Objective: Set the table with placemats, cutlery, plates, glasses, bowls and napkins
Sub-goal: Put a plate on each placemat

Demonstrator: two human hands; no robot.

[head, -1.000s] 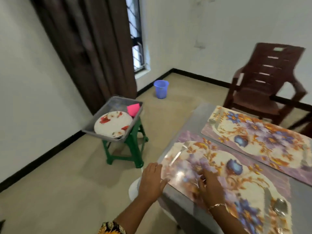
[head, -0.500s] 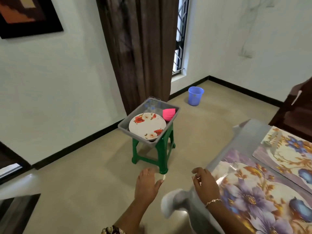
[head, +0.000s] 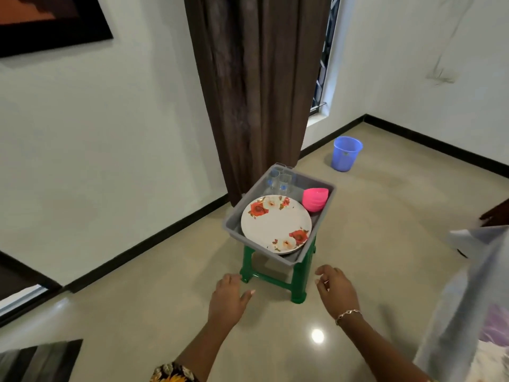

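A grey tray (head: pixel 234 232) rests on a green plastic stool (head: pixel 298 282) ahead of me. In it lie white plates with red flowers (head: pixel 275 224), stacked pink bowls (head: pixel 315 199) and clear glasses (head: pixel 282 180) at the far end. My left hand (head: pixel 228 297) and my right hand (head: pixel 336 289) reach out over the floor just short of the stool, both empty with fingers apart. A floral placemat (head: pixel 493 334) shows on the table corner at the right edge.
The grey table (head: pixel 468 285) juts in at the right. A blue bucket (head: pixel 345 153) stands on the floor near the window. A brown curtain (head: pixel 256 86) hangs behind the stool. A dark chair part (head: pixel 495 213) shows at the far right.
My hands have left the placemat on the table and moved out towards the tray. The view has turned left, so the stool now sits in the middle and closer.
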